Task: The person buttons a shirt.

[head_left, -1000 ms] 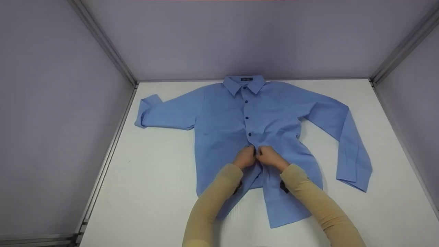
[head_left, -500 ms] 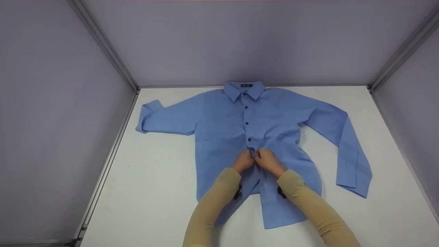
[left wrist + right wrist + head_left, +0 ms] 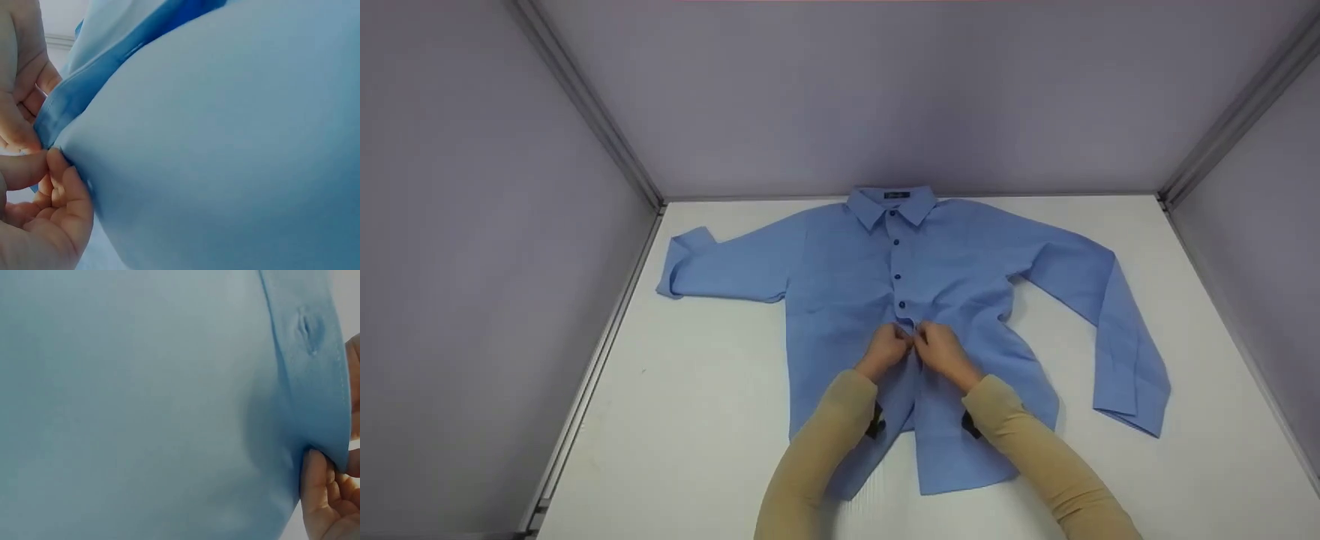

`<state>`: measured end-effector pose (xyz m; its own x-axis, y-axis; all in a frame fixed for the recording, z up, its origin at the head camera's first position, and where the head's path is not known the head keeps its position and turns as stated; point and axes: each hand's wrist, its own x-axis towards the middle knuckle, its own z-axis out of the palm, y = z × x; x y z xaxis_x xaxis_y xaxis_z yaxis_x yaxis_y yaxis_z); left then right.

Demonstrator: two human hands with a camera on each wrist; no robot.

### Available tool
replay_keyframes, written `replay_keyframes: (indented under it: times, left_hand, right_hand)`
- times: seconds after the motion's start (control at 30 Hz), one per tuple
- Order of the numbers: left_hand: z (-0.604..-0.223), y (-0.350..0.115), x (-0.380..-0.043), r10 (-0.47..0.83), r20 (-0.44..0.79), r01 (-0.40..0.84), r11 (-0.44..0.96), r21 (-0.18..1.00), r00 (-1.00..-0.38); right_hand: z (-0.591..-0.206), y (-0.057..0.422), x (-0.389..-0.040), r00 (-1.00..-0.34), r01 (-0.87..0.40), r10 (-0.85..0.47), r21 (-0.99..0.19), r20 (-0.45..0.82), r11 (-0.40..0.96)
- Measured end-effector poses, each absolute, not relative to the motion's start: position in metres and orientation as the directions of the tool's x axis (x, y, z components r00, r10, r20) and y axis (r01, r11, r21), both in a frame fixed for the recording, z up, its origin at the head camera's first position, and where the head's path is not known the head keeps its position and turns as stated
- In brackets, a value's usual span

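Note:
A blue button-up shirt (image 3: 840,262) lies front side up, with dark buttons down its upper front; the lowest one showing is a button (image 3: 902,305) just above the hands. My left hand (image 3: 885,346) pinches the front edge of the shirt, as its curled fingers (image 3: 73,197) show in the left wrist view. Close against it, my right hand (image 3: 943,349) pinches the other front edge. A buttonhole (image 3: 307,329) shows on the strip of cloth in the right wrist view. Whatever lies between the fingertips is hidden. Below the hands the two front panels hang apart at the hem.
The shirt rests on a white table (image 3: 697,420). One sleeve (image 3: 735,262) is folded back at the left; the other sleeve (image 3: 1117,337) bends down at the right. Grey panels (image 3: 840,97) with metal rails close in the back and sides.
Both hands stay together at the placket and shift slightly left. The right front panel's lower edge swings left, narrowing the gap at the hem. The head view has tilted a little.

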<state>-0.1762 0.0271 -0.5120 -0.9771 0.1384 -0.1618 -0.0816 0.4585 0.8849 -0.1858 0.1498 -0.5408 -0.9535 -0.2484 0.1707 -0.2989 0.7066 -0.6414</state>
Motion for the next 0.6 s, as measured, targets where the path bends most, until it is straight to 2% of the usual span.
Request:
replay_keyframes:
  times: [0.1,0.17,0.27,0.37,0.4,0.6]
  left_hand:
    - [-0.532,0.029,-0.185,0.105,-0.155,-0.087,0.478,0.874,-0.982]
    - [-0.557,0.029,-0.197,0.125,-0.108,-0.041,0.45,0.892,-0.986]
    - [-0.568,0.029,-0.203,0.129,-0.126,-0.06,0.424,0.903,-0.984]
    - [-0.565,0.026,-0.203,0.123,-0.138,-0.078,0.402,0.912,-0.983]
    - [-0.552,0.026,-0.198,0.11,-0.181,-0.12,0.415,0.902,-0.977]
    - [-0.536,0.024,-0.191,0.112,-0.121,-0.065,0.412,0.909,-0.986]
  right_hand:
    - [-0.54,0.148,-0.185,-0.953,-0.303,-0.241,-0.655,0.186,0.693]
    - [-0.54,0.149,-0.185,-0.958,-0.285,-0.229,-0.691,0.174,0.665]
    - [-0.539,0.151,-0.186,-0.967,-0.245,-0.211,-0.76,0.144,0.602]
    - [-0.539,0.154,-0.188,-0.969,-0.226,-0.214,-0.8,0.125,0.556]
    - [-0.539,0.155,-0.188,-0.968,-0.227,-0.218,-0.807,0.124,0.545]
    - [-0.54,0.156,-0.19,-0.969,-0.216,-0.215,-0.831,0.119,0.513]
